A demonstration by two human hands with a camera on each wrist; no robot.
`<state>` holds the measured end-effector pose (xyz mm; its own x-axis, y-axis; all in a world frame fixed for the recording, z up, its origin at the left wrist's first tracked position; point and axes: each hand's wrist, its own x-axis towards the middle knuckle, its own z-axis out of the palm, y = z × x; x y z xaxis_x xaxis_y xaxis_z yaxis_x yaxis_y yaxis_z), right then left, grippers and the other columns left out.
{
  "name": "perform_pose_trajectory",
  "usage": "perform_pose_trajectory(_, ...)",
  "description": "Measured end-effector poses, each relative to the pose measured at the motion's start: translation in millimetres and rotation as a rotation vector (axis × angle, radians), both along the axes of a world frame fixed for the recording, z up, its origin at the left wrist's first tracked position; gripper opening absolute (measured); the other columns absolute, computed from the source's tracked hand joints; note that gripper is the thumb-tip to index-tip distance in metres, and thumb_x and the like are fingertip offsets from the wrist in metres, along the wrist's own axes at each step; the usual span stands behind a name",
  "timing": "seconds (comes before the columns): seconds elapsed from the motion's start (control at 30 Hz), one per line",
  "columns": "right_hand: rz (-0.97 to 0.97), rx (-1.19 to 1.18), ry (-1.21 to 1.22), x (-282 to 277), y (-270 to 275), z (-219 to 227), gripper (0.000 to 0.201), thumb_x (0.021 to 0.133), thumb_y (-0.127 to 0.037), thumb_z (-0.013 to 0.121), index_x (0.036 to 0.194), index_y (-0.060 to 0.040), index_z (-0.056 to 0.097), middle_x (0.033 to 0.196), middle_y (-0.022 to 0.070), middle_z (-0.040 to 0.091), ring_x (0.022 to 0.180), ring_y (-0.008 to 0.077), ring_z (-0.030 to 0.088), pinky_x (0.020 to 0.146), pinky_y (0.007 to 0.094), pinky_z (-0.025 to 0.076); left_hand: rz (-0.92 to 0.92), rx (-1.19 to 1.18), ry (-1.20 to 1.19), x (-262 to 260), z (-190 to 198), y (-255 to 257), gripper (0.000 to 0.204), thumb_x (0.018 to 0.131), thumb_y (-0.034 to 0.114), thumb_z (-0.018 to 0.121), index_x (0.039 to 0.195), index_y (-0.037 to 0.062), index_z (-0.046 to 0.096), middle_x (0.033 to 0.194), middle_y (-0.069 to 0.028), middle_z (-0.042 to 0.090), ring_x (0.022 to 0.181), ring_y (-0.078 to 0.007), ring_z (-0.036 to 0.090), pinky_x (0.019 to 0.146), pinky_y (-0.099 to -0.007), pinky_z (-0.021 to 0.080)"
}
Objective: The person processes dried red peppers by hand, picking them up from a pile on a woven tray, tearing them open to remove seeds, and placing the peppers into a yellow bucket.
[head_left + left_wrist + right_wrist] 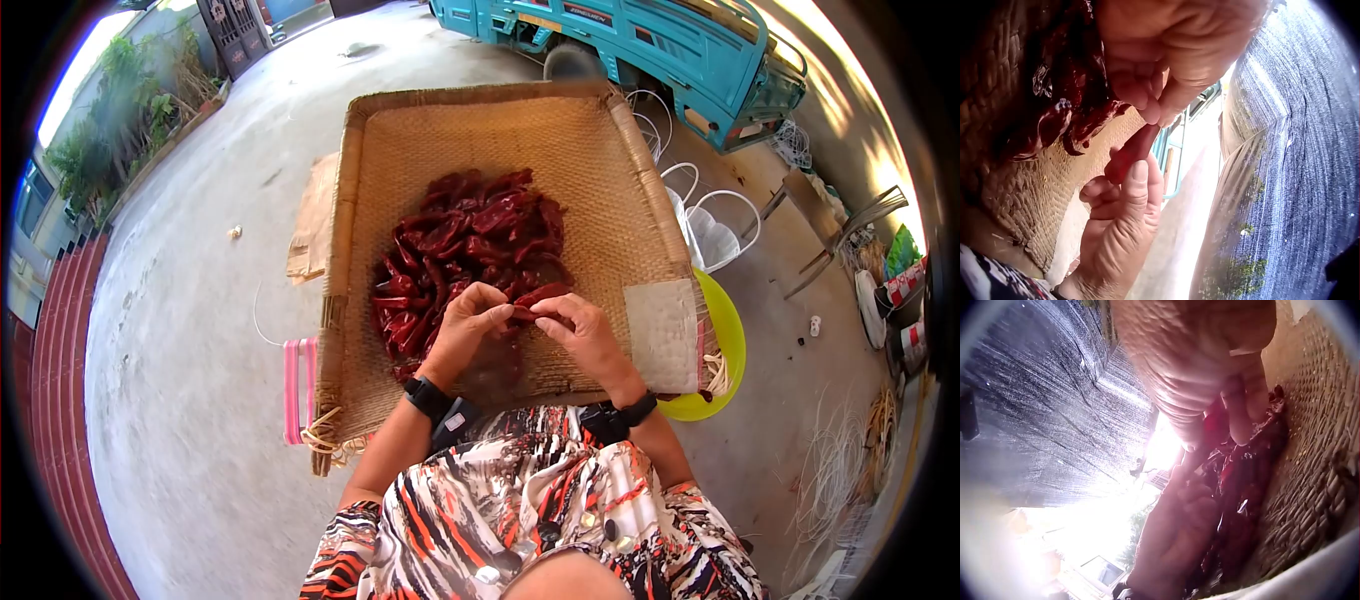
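Note:
Dark red dried chili peppers (pixel 470 235) lie heaped in a rectangular woven basket (pixel 600 150) before the person. Over the near side of the heap, both hands hold one red chili pepper (pixel 1132 152) between them. The left hand (pixel 465 325) pinches one end with thumb and fingers. At the other end, the right hand (pixel 588 340) grips the pepper's wider part, thumb laid along it in the left wrist view. Glossy wrinkled peppers (pixel 1244 487) sit just beneath the hands in the right wrist view.
A cardboard patch (pixel 662 335) covers the basket's near right corner. Beside it stand a yellow-green tub (pixel 735 320) and a white bucket (pixel 712 240). A turquoise cargo tricycle (pixel 640 50) is parked beyond. Red steps (pixel 65 340) are at far left, a metal-framed chair (pixel 830 225) at right.

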<state>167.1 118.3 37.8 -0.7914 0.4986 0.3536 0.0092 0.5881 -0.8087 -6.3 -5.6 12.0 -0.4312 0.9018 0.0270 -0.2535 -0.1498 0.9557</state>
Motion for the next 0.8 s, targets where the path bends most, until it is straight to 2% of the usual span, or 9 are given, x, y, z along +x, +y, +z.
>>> perform_pose_trajectory(0.07,-0.017,0.004,0.017,1.6,-4.3,2.4,0.015,0.085,-0.008,0.069,0.099,-0.004,0.067,0.091,0.0109,0.066,0.087,0.0252,0.065,0.076,0.0326,0.051,-0.046,0.018,-0.062,-1.2,-1.7,-0.8,0.011,0.09,0.012,0.069,0.097,0.0075,0.061,0.079,0.003,0.061,0.067,-0.0046,0.056,0.061,-0.0186,0.047)
perform_pose_trajectory(0.17,0.021,-0.034,-0.01,4.9,-0.7,-6.7,0.013,0.089,-0.007,0.067,0.101,-0.003,0.067,0.09,0.0036,0.065,0.082,0.0126,0.063,0.072,0.0263,0.05,-0.098,0.024,-0.114,-1.1,0.1,-0.9,0.014,0.09,0.012,0.069,0.1,0.0074,0.06,0.081,0.0025,0.062,0.069,-0.0047,0.057,0.062,-0.0188,0.047)
perform_pose_trajectory(0.27,0.021,-0.377,0.006,8.1,3.7,-21.8,0.012,0.09,-0.01,0.066,0.1,-0.0025,0.066,0.085,0.0015,0.064,0.076,0.0109,0.061,0.068,0.0249,0.049,-0.067,-0.019,-0.118,4.0,6.4,-0.8,0.016,0.091,0.013,0.068,0.103,0.0075,0.06,0.081,0.0026,0.062,0.069,-0.0045,0.057,0.061,-0.0186,0.046)
perform_pose_trajectory(0.37,-0.053,-0.542,0.054,20.1,15.1,-19.4,0.011,0.095,-0.011,0.061,0.103,-0.0044,0.064,0.087,-0.0025,0.062,0.069,0.0056,0.058,0.063,0.0211,0.049,-0.021,-0.043,-0.022,4.5,7.0,0.5,0.016,0.092,0.015,0.068,0.104,0.0084,0.059,0.08,0.0028,0.061,0.069,-0.0039,0.056,0.059,-0.0187,0.044)
perform_pose_trajectory(0.4,-0.101,-0.593,0.099,27.2,21.2,-15.3,0.012,0.097,-0.015,0.059,0.102,-0.0054,0.064,0.085,-0.001,0.063,0.067,0.0061,0.058,0.062,0.0213,0.05,-0.019,-0.051,0.019,3.9,4.5,0.8,0.016,0.092,0.014,0.067,0.104,0.0084,0.059,0.081,0.0028,0.061,0.069,-0.0038,0.056,0.058,-0.0187,0.043)
perform_pose_trajectory(0.5,-0.28,-0.869,0.392,51.4,48.8,-13.7,0.017,0.097,-0.022,0.06,0.102,-0.0069,0.064,0.086,0.001,0.065,0.066,0.0075,0.059,0.062,0.0214,0.05,-0.038,-0.052,0.123,5.4,-0.1,1.5,0.016,0.091,0.013,0.067,0.104,0.008,0.059,0.084,0.0028,0.06,0.069,-0.0035,0.055,0.057,-0.0186,0.042)
perform_pose_trajectory(0.6,-0.303,-1.119,0.771,89.5,90.2,-22.9,0.02,0.096,-0.027,0.061,0.103,-0.0081,0.064,0.091,0.0032,0.067,0.067,0.0086,0.059,0.063,0.0223,0.051,-0.045,-0.078,0.274,7.6,-3.6,1.2,0.017,0.091,0.011,0.067,0.105,0.0066,0.059,0.09,0.0014,0.059,0.069,-0.0038,0.055,0.057,-0.019,0.042)
perform_pose_trajectory(0.7,-0.285,-1.201,1.132,113.9,106.7,-20.8,0.021,0.097,-0.028,0.06,0.106,-0.0089,0.064,0.094,0.0026,0.068,0.068,0.0073,0.059,0.064,0.0233,0.051,0.004,-0.059,0.482,6.4,-10.6,3.1,0.021,0.09,0.008,0.067,0.108,0.0047,0.058,0.095,-0.0009,0.058,0.069,-0.0047,0.055,0.058,-0.0199,0.044)
perform_pose_trajectory(0.8,-0.327,-1.352,1.163,113.8,96.2,-6.1,0.022,0.097,-0.027,0.06,0.108,-0.0087,0.064,0.095,0.0022,0.069,0.07,0.0078,0.06,0.064,0.0236,0.051,0.015,-0.048,0.591,6.0,-14.4,4.1,0.024,0.089,0.005,0.066,0.112,0.0037,0.057,0.098,-0.003,0.057,0.07,-0.0059,0.056,0.059,-0.0209,0.046)
